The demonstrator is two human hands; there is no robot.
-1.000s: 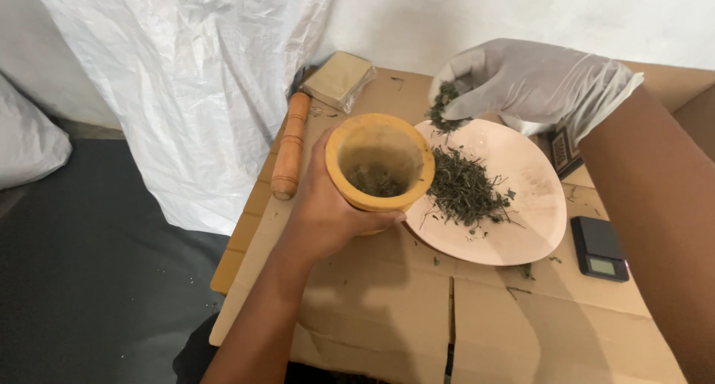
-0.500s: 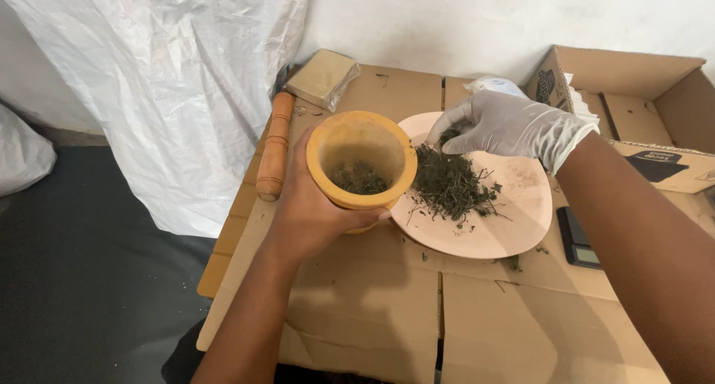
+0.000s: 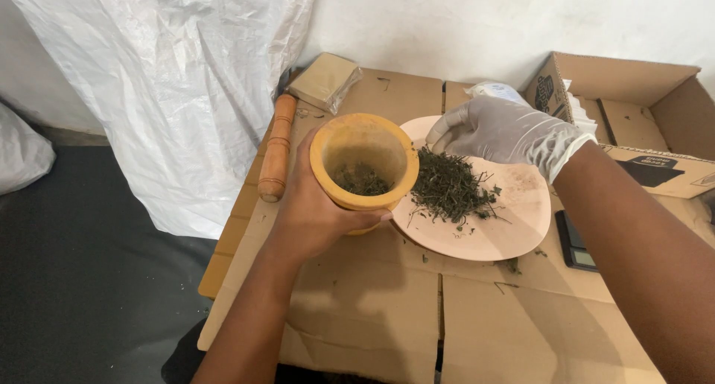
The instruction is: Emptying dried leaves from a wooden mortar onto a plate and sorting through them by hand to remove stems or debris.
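Bare hand holds the cup, gloved hand over the leaves

The left hand (image 3: pixel 316 205) wraps the yellow wooden cup (image 3: pixel 363 160), tipped at the pink plate (image 3: pixel 506 231). The gloved right hand (image 3: pixel 506 131) curls loosely, touching the dry green leaves (image 3: pixel 447 186). 1 tan packet (image 3: pixel 324 80) and 1 open brown box (image 3: pixel 633 108) sit behind.

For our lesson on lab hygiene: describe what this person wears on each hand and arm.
The left hand is bare, with no glove, ring or watch in view, and its forearm shows no sleeve. The right hand wears a thin, pale whitish disposable glove, wrinkled, its cuff ending at the wrist; the forearm beyond it is also sleeveless.
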